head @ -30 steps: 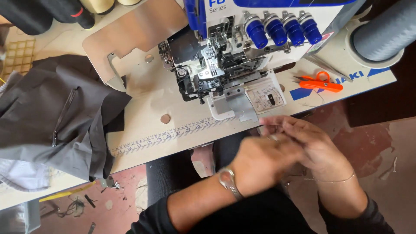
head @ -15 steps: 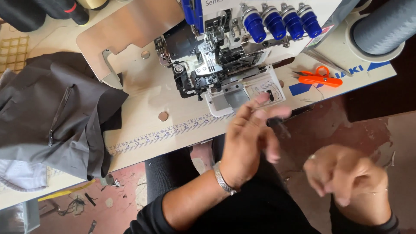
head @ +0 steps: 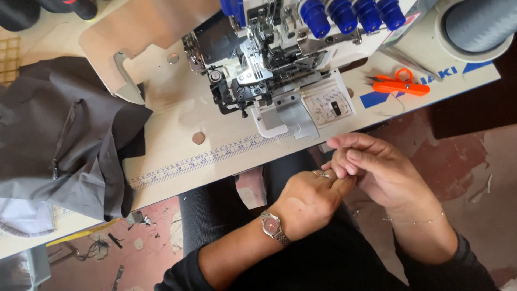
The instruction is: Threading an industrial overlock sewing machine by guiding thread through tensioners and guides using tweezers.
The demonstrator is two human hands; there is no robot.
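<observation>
Just above the fingers (head: 350,156), a pale, smooth matt wooden tabletop (head: 177,124) under bare, bright steel sewing-machine parts (head: 269,70) and glossy blue plastic knobs (head: 350,13). Up and right of them, glossy orange plastic snips (head: 401,86); far to their left, soft, matt dark grey cloth (head: 59,140).

a white rectangular diagram label (head: 327,104) with thin dark line drawings is sitting on the sewing machine (head: 280,59) front plate, low on its right side. right of the sewing machine, blue block lettering (head: 425,86) is showing on the white base.
</observation>
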